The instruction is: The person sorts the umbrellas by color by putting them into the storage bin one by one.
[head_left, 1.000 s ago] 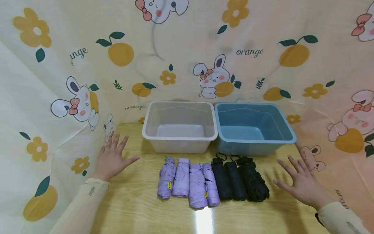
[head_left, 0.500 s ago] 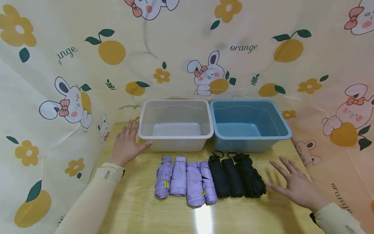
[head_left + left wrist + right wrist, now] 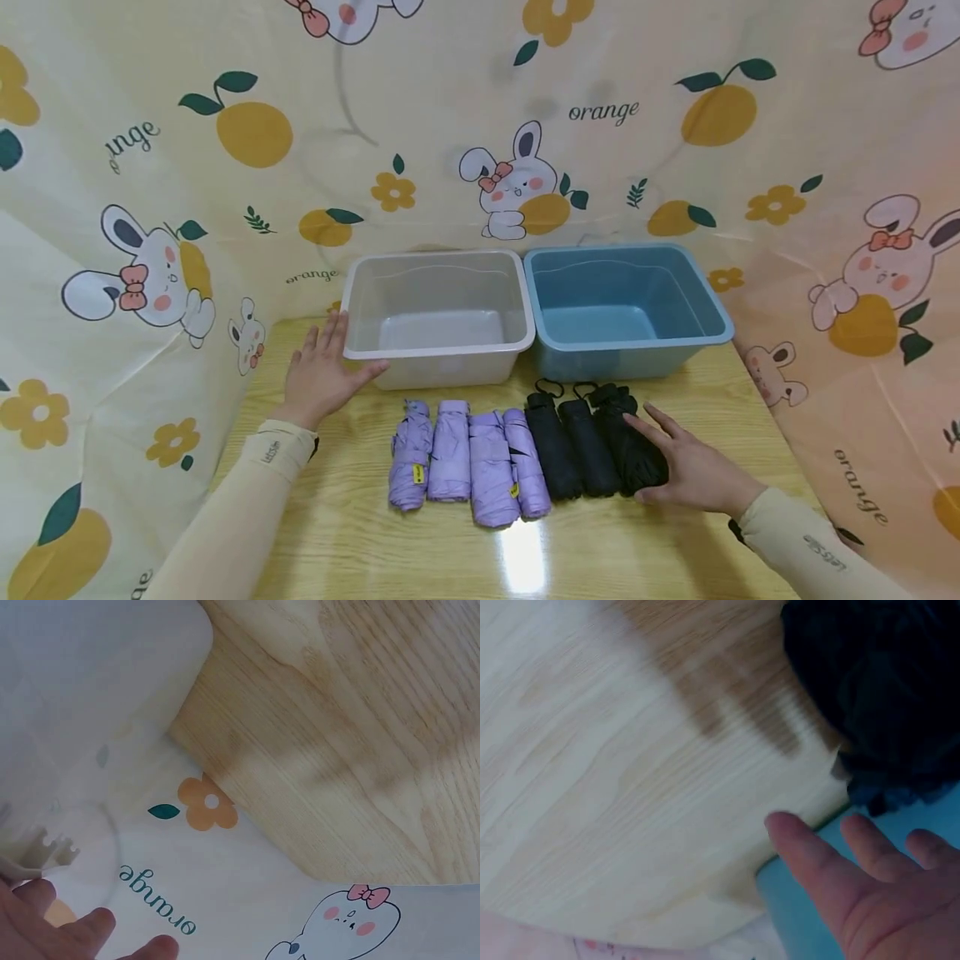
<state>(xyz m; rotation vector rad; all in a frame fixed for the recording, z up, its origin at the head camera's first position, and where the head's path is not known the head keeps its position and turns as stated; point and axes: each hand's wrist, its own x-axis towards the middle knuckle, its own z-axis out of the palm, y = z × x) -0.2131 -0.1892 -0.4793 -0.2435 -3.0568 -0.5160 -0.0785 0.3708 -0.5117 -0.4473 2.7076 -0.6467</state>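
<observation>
My left hand (image 3: 321, 379) is at the left side of the white bin (image 3: 450, 360), its fingers by the rim and the thumb reaching across the front corner. In the left wrist view its fingertips (image 3: 96, 924) show beside the translucent wall. At the rightmost black folded umbrella (image 3: 637, 454), my right hand (image 3: 697, 471) spreads its fingers above the bunched cloth, thumb near the lower end. The right wrist view shows extended fingers (image 3: 810, 859) beside the dark bundle (image 3: 885, 690). Two more black folded umbrellas (image 3: 553, 450) lie to its left.
Several lavender folded umbrellas (image 3: 450, 454) lie in the same row, left of the black ones. A blue bin (image 3: 630, 354) stands right against the white one, behind the row. Printed cloth (image 3: 420, 100) hangs around the wooden table (image 3: 375, 550).
My left hand has moved right and up to the white bin. The right hand has come left to the rightmost black umbrella. The head view has shifted slightly to the right.
</observation>
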